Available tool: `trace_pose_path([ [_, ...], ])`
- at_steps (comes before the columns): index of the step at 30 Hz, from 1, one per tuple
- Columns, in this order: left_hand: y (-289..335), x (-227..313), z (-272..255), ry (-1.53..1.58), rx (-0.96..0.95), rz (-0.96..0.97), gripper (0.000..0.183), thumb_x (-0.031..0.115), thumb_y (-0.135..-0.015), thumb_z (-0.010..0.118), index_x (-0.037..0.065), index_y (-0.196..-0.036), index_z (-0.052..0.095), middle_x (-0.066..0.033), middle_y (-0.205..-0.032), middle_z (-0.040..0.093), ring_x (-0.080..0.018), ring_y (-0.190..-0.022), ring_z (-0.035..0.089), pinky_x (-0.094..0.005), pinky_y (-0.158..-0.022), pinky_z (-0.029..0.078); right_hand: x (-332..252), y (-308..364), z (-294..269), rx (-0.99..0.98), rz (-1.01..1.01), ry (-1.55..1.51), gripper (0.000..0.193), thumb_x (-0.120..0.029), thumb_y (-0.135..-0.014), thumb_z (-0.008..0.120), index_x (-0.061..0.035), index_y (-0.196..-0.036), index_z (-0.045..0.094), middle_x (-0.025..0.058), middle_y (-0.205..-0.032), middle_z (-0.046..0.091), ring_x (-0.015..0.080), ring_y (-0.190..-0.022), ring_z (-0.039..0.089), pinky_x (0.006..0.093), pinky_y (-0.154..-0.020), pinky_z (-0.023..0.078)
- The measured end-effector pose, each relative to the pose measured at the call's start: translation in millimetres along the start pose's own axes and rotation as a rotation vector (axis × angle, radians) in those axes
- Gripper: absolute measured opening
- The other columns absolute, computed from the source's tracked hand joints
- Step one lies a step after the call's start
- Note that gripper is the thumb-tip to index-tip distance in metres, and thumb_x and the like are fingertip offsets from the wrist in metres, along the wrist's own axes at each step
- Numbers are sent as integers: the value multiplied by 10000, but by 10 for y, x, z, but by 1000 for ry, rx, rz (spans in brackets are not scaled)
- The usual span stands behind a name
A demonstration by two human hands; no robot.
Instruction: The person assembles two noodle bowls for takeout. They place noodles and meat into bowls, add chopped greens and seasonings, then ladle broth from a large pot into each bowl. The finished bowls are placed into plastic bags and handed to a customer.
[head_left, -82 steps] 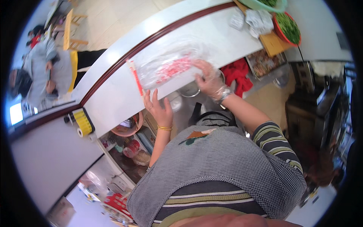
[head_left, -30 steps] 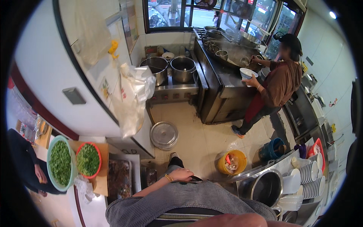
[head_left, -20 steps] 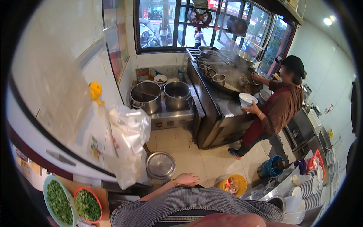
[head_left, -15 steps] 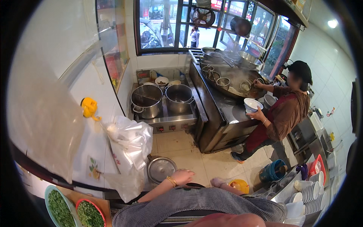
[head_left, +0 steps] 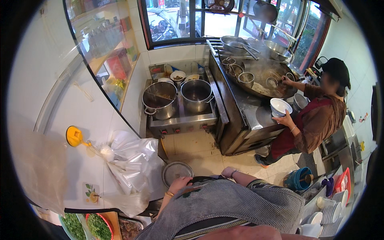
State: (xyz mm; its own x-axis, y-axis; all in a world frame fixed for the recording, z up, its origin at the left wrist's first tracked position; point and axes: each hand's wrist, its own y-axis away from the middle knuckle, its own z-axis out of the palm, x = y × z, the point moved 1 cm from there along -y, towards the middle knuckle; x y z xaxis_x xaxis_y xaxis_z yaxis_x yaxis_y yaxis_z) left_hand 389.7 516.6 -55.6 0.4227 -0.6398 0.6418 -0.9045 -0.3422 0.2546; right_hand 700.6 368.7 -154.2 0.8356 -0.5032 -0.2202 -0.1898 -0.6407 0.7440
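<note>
L hand is at the front edge of the checked apron, R hand is by that same edge a bit to the right. Can't tell if either's gripping anything tbh, fingers are mostly hidden. Round metal lid is on the floor, just past L hand in view. Co-worker at the big wok has a white bowl, w/ 2 steel pots over on the stove.

This is a commercial kitchen, shown by two stainless-steel pots on a metal stove, a wide steaming dark wok and stacked white striped bowls.
</note>
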Motion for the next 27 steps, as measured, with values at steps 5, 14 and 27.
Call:
trace_pose_path([
  [5, -261, -14, 239, 191, 23, -131, 386, 328, -951, 580, 130, -1282, 596, -142, -1163, 641, -348, -1076, 604, -431, -891, 503, 541, -295, -192, -38, 18, 123, 362, -290, -884, 481, -46, -964, 737, 144, -950, 731, 302, -868, 702, 437, -783, 535],
  [14, -970, 420, 208, -195, -347, -42, 313, 291, -899, 600, 48, -1090, 649, -209, -1022, 641, -399, -1006, 596, -502, -830, 483, 808, -667, 63, 64, -2, 12, 421, -359, -902, 469, -97, -1129, 709, 168, -1173, 681, 324, -1089, 658, 419, -918, 517],
  [27, -1171, 270, 374, -126, -388, -48, 369, 238, -869, 594, 16, -1164, 594, -234, -1084, 627, -412, -1047, 567, -493, -894, 458, 1151, -587, 357, 69, 234, -232, 472, -371, -870, 491, -73, -1183, 680, 186, -1218, 656, 340, -1139, 632, 444, -957, 497],
])
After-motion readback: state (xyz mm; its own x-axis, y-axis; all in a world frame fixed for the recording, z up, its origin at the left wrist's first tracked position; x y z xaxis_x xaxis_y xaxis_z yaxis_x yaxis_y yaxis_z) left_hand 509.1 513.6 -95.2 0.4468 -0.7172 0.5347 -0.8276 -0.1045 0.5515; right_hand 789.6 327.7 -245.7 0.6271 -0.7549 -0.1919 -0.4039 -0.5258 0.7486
